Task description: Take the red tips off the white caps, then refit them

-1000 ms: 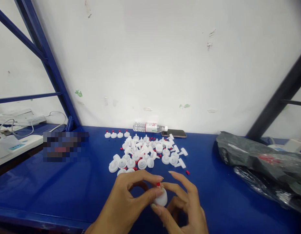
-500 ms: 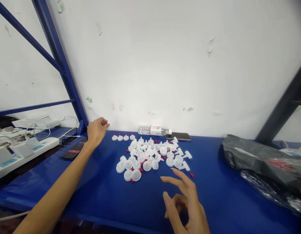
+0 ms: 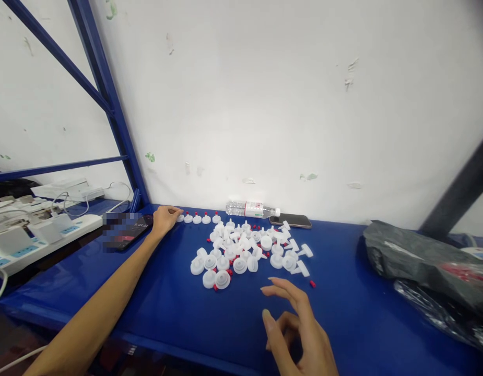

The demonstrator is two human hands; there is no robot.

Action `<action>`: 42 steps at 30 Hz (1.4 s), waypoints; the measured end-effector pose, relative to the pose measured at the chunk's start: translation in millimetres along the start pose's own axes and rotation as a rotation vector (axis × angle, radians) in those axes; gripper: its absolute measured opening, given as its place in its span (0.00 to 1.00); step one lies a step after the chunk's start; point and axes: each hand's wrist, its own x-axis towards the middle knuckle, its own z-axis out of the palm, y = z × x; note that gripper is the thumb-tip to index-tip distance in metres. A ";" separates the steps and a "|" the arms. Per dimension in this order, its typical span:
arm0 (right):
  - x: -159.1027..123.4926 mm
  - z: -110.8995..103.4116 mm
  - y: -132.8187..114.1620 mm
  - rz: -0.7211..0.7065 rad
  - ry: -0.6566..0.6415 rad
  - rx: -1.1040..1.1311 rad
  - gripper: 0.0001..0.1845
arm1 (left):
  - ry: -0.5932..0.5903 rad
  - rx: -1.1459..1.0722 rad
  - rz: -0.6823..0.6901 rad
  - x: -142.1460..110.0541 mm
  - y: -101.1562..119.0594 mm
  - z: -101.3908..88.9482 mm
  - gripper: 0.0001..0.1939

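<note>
At the left end of a row of white caps with red tips (image 3: pixel 197 218), my left hand (image 3: pixel 165 219) pinches another red-tipped white cap (image 3: pixel 180 218), which rests on or just above the blue table (image 3: pixel 166 297). My fingers partly cover it. My right hand (image 3: pixel 298 329) hovers over the table's front part, fingers curled and apart, holding nothing. Beyond it lies a loose pile of white nozzle caps (image 3: pixel 241 248) mixed with small red tips. One red tip (image 3: pixel 312 284) lies alone to the right, near several white T-shaped pieces (image 3: pixel 303 268).
A clear water bottle (image 3: pixel 252 209) lies against the wall beside a phone (image 3: pixel 291 220). Another phone (image 3: pixel 131 232) sits at the left, near a white power strip (image 3: pixel 49 250) with plugs and cables. Grey plastic bags (image 3: pixel 425 261) occupy the right side. A blue frame post (image 3: pixel 119 125) rises at the left.
My left hand has lowered the red-tipped cap to the left end of the row. My right hand stays nearly still. The whole view has shifted slightly.
</note>
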 end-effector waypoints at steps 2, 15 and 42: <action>0.0 0.3 0.4 -0.006 -0.003 -0.001 0.22 | -0.024 -0.009 -0.017 1.0 -0.3 0.5 0.18; 0.5 0.7 -1.1 -0.014 -0.008 -0.028 0.21 | -0.040 0.093 -0.046 -8.5 15.8 -13.5 0.19; 1.1 -2.1 -4.5 -0.038 -0.114 -0.054 0.12 | -0.248 -0.004 0.244 -175.3 65.6 -28.0 0.10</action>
